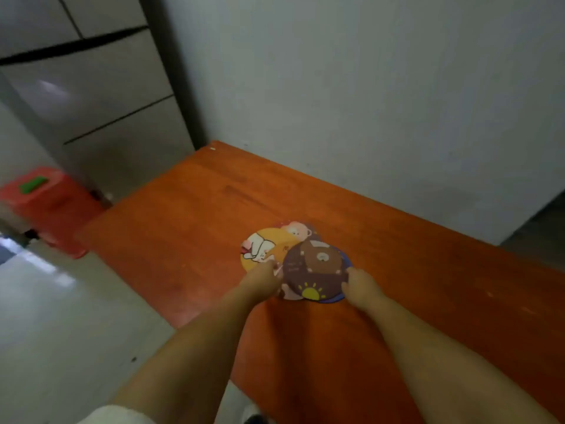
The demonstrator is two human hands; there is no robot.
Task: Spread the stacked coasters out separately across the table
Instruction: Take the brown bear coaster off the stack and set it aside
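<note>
Several round cartoon coasters lie overlapping near the middle of the orange table (pixel 397 270). A purple-brown bear coaster (pixel 315 270) with a yellow sun lies on top at the right. A yellow coaster (pixel 269 246) with white animals sticks out to the left, and a pink bear coaster (pixel 301 229) peeks out behind. A blue coaster edge (pixel 347 261) shows under the purple one. My left hand (pixel 264 280) pinches the near edge of the yellow coaster. My right hand (pixel 359 287) grips the right edge of the purple-brown coaster.
The table stands against a white wall (pixel 367 102). To the left, beyond the table edge, are a grey refrigerator (pixel 101 102), a red plastic stool (pixel 52 203) and pale floor (pixel 61 316). Bare tabletop surrounds the coasters on every side.
</note>
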